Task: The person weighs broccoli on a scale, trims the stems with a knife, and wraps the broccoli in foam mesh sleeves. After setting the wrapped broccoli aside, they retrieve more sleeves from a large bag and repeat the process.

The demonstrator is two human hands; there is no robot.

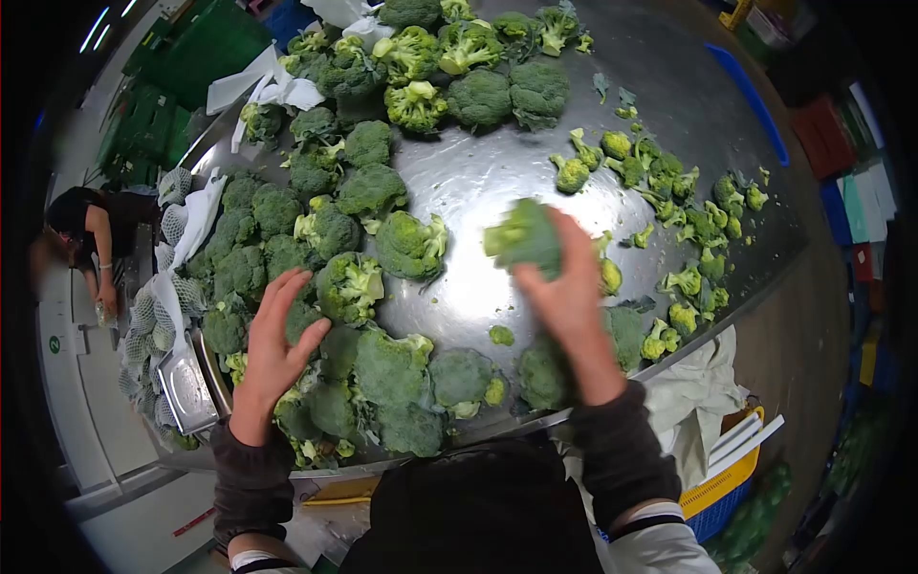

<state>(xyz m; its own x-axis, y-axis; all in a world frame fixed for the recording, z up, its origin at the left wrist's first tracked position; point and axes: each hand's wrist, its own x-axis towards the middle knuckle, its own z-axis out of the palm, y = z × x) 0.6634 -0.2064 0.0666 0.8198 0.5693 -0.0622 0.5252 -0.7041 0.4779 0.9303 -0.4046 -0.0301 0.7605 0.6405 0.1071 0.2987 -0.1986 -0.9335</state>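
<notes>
A shiny metal table (pixel 469 177) carries broccoli heads (pixel 394 368), which crowd its left side, many touching, and continue along the far and near edges. Florets (pixel 686 279) lie scattered over the right side, some clumped together, and a small one sits near the middle. Small leaves (pixel 601 86) rest toward the far right.
</notes>
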